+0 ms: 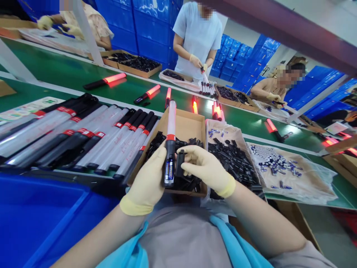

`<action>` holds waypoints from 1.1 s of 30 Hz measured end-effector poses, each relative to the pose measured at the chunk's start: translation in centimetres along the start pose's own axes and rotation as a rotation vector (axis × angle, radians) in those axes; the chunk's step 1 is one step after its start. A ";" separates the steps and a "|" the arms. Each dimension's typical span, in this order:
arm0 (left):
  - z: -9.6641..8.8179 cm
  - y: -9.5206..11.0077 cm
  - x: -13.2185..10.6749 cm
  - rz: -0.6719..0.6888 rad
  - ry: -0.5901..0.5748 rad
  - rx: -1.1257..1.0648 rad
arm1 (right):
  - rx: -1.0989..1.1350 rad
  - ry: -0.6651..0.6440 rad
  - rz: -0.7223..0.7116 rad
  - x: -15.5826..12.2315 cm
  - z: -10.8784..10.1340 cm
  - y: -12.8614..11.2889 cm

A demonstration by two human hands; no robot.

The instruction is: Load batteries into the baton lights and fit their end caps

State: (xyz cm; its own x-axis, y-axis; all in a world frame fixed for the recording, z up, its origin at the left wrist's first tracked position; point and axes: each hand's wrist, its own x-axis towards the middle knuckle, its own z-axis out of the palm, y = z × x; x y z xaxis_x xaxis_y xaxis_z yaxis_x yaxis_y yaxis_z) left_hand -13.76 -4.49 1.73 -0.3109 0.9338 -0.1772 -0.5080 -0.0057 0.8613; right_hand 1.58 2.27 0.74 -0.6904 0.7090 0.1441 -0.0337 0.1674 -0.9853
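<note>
My gloved left hand (149,178) is closed around a light baton (170,139), held upright with its clear tube, glowing pinkish, pointing away. Its black handle has an uncovered battery compartment, where blue-and-silver batteries (169,172) show. Just right of the handle, my gloved right hand (205,165) pinches a black battery cover (180,163) between thumb and fingers. Cover and handle are very close; whether they touch I cannot tell. Beneath both hands sits a cardboard box (192,121) with black plastic parts (192,184) inside.
Left lies a row of batons (92,136); below it is a blue bin (41,219). Trays of black parts (231,160) and batteries (276,162) stand right. Lit batons (115,77) lie on the green conveyor (131,89). Co-workers (198,37) work across it; a slanted beam (292,33) crosses overhead.
</note>
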 end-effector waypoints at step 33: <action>1.9 -2.4 -0.8 -0.162 -0.221 -0.098 | -0.977 0.080 -0.566 -5.0 0.9 -1.5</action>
State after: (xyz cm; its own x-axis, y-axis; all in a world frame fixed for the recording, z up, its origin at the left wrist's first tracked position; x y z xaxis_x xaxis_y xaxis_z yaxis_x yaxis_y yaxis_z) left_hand -10.75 -4.55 0.72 -0.0425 0.9805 -0.1919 -0.6156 0.1256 0.7780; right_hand 4.46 -2.14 1.39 -0.7057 0.3971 0.5868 0.2769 0.9169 -0.2875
